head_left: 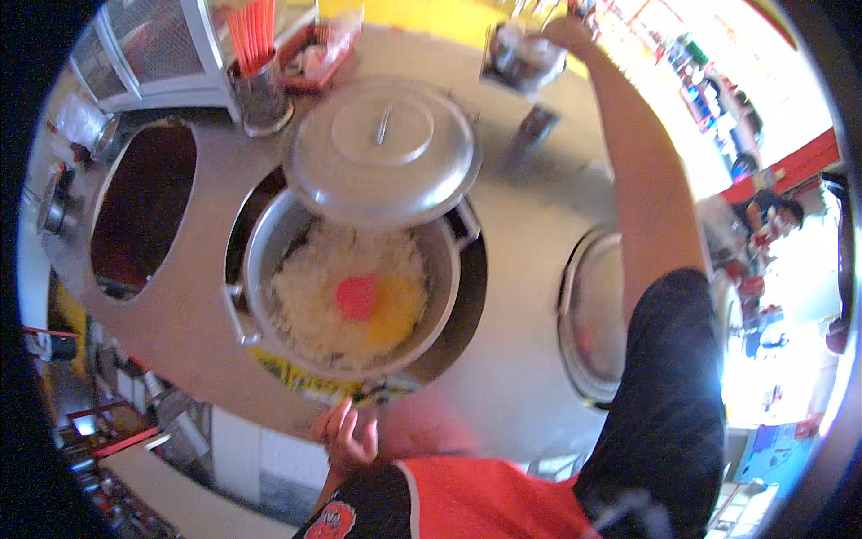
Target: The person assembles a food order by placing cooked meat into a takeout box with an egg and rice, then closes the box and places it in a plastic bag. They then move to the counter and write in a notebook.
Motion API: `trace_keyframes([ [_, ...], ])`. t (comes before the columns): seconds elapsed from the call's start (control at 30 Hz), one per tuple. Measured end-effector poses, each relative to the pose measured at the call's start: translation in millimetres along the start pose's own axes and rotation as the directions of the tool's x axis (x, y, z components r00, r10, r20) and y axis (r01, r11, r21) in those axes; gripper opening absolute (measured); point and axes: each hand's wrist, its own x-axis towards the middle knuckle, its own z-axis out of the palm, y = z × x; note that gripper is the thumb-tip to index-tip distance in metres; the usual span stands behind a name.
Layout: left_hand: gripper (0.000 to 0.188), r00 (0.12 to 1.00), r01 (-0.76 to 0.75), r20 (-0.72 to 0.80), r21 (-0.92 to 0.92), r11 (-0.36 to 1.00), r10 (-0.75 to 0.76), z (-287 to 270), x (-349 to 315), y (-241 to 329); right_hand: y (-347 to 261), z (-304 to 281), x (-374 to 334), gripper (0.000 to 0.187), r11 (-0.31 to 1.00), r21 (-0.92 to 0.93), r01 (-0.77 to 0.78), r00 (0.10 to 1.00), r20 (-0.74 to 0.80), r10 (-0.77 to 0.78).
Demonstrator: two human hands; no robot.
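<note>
A large aluminium pot (256, 292) sits in a round cutout of the metal counter. What looks like white rice (310, 278) fills it, with a round pink-red thing (356, 297) and a yellow patch (398, 305) on top. Its domed lid (314, 171) lies tilted over the far rim, uncovering the near part. My left hand (350, 436) is just in front of the pot, fingers loosely curled and apart, holding nothing that I can see. Stretched to the counter's far edge, my right hand (570, 34) is at a square container with a pale, shiny bundle (528, 58); blur hides its fingers.
A dark oval opening (144, 211) lies left of the pot. Behind it stand a metal cup (262, 99) of orange-red sticks and a red basket (314, 67). A second round lid (594, 314) sits on the right. A small dark block (537, 124) is near the container. A person (777, 216) is far right.
</note>
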Motion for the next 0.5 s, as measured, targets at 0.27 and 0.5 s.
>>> trace_keyframes([
  [0.27,0.050,0.999,-0.025,0.022,-0.193,0.981,0.030,-6.4,22.8,11.3,-45.0,-42.0,-171.8,0.057,0.950,0.305,-0.070,0.897,-0.397,0.193],
  [0.5,0.026,0.396,0.448,0.095,-0.888,-0.102,0.913,-76.8,124.6,134.7,-72.3,-61.8,-542.7,0.053,0.483,0.865,-0.139,0.622,-0.303,0.722],
])
